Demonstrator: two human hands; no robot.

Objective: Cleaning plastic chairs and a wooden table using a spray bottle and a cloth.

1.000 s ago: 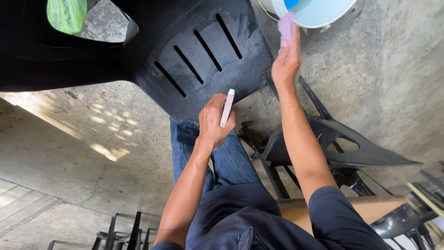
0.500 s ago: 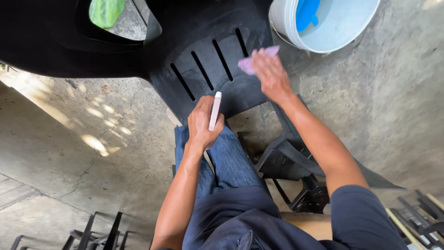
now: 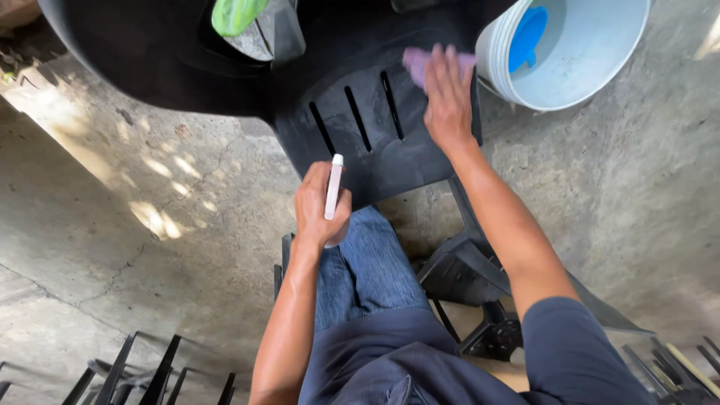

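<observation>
The right hand [image 3: 448, 97] lies flat, fingers together, pressing a small pink cloth [image 3: 418, 63] on the black plastic chair [image 3: 352, 142], near a white round bucket [image 3: 592, 60]. The left hand [image 3: 321, 206] is closed around a thin white stick [image 3: 333, 187], nearer the knee.

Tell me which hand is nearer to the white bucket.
Right. The right hand presses a pink cloth on the black chair just beside the white bucket. The left hand, holding a white marker, sits farther away, over the knee.
</observation>
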